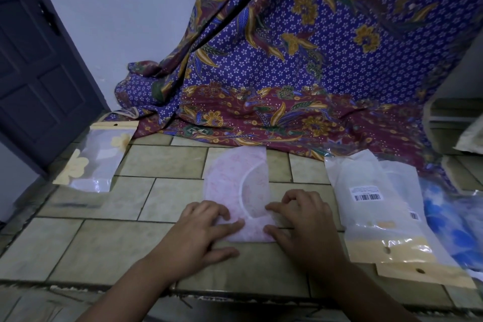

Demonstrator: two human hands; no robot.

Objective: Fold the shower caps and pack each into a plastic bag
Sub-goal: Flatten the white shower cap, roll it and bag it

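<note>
A pale pink shower cap (236, 180) lies folded flat into a long strip on the tiled counter (162, 162), its white elastic rim curving across it. My left hand (206, 227) presses on the cap's near left corner with fingers spread. My right hand (300, 217) presses on the near right part, fingertips on the plastic. Neither hand lifts the cap. Right of it lies a stack of frosted plastic bags (366, 188) with barcode labels and yellow header strips. A further bag with yellow flowers (96, 157) lies at the far left.
A purple and maroon batik cloth (300, 60) hangs behind and drapes onto the counter's back. Blue patterned plastic (449, 222) lies at the far right. A dark door (34, 73) stands at the left. The counter's front edge (235, 295) runs just below my wrists.
</note>
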